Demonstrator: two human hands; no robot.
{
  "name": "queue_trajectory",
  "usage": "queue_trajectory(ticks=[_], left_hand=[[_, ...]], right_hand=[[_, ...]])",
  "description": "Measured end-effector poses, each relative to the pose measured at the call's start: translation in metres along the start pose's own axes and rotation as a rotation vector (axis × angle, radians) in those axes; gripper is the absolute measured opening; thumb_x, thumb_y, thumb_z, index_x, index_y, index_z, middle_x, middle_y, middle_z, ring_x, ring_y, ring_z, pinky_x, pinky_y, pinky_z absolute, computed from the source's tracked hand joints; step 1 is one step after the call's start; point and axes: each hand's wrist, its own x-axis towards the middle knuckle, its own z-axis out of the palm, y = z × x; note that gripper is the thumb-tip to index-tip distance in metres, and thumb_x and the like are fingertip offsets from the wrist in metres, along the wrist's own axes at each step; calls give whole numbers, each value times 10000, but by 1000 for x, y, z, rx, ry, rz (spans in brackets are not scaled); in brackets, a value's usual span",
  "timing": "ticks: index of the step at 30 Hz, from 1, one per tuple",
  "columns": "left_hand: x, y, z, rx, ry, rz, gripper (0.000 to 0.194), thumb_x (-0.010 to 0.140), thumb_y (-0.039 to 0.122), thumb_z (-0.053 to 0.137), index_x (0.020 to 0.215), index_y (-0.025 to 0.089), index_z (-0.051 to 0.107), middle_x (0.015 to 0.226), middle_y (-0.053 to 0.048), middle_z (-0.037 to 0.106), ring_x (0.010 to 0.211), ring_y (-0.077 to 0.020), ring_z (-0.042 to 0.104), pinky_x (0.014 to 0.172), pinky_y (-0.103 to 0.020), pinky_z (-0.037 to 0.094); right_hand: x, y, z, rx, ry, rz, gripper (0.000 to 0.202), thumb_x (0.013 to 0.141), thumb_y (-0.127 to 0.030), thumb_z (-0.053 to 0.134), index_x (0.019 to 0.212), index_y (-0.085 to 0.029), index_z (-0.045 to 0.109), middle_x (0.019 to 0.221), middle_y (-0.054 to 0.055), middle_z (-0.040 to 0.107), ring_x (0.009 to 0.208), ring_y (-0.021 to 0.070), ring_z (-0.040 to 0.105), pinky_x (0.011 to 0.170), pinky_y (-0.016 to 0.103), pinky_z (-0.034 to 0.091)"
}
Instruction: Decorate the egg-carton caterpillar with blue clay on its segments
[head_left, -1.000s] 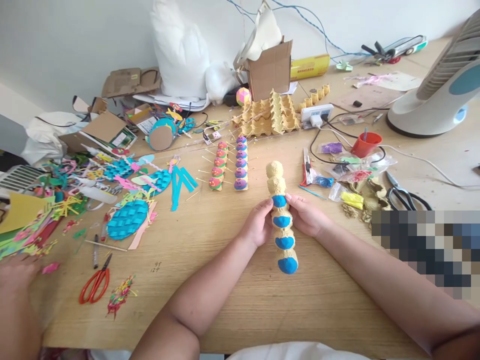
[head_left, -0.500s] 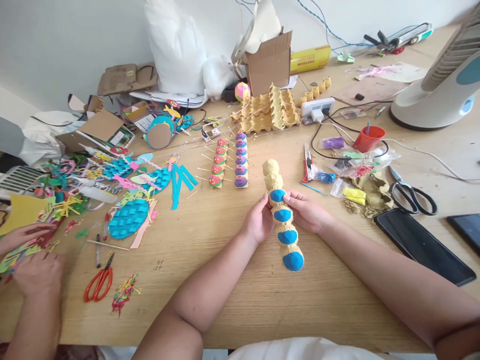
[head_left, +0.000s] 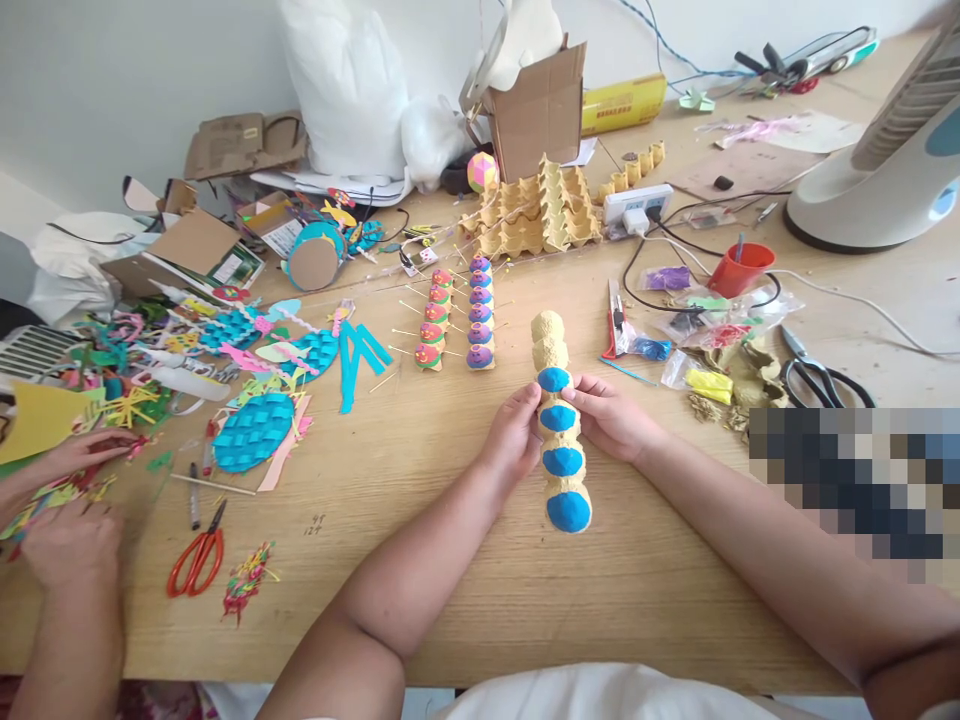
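Between my hands is an egg-carton strip [head_left: 559, 438], a row of tan pulp bumps raised above the table. Blue clay [head_left: 562, 461] covers the bumps nearer me, while the far ones are bare. My left hand [head_left: 514, 432] pinches its left edge, thumb on top and other fingers partly hidden behind. On the opposite edge, my right hand [head_left: 609, 415] grips with the thumb beside the third bump from the far end. Beyond them stand two decorated strips, a red-and-green caterpillar [head_left: 433, 322] and a purple caterpillar [head_left: 481, 313], with thin sticks poking out.
At left, a co-worker's hands [head_left: 75, 540] handle colourful paper scraps near red-handled scissors [head_left: 196, 562]. Rightward lie a utility knife [head_left: 616, 318], yellow clay [head_left: 709, 386], black-handled scissors [head_left: 821, 375] and a red cup [head_left: 741, 270]. An egg tray [head_left: 525, 215] and a fan [head_left: 855, 200] stand farther back.
The near end of the strip has swung left, so it now points more straight toward me. My hands keep their hold. The co-worker's upper hand has shifted right, at a small red piece.
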Motion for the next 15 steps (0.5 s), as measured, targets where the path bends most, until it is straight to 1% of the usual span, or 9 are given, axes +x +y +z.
queue_trajectory(ticks=[2,4,8,13,15], left_hand=[[0,0,1,-5,17,14,443,687,471,1127,862,191,832,763,6,805,628,-106,667,635,-239,530],[-1,0,2,-5,42,21,389,690,411,1129,840,204,835,770,4,816,631,-107,671,641,-244,529],[-2,0,7,4,78,41,317,736,384,1098,804,216,838,773,-8,824,633,-122,671,657,-267,531],[-6,0,12,0,88,64,419,625,419,1147,824,190,859,786,-16,829,664,-118,676,690,-266,534],[-7,0,13,16,89,68,441,628,426,1145,854,176,861,796,-13,830,684,-113,686,715,-262,538]], right_hand=[[0,0,1,8,4,-8,519,610,-457,1192,842,-211,799,754,-38,786,657,127,700,655,267,577],[0,-1,2,-5,-3,-10,519,610,-461,1190,836,-207,799,746,-34,781,644,125,688,645,268,566],[-1,-2,5,-38,0,-23,534,596,-490,1189,840,-208,807,760,-22,790,655,133,692,668,280,575],[-2,0,7,-106,73,-87,569,555,-543,1187,803,-210,798,742,-17,777,640,133,661,639,281,542],[-2,0,8,-138,98,-121,564,543,-540,1187,771,-209,791,722,-17,767,629,128,636,627,277,521]])
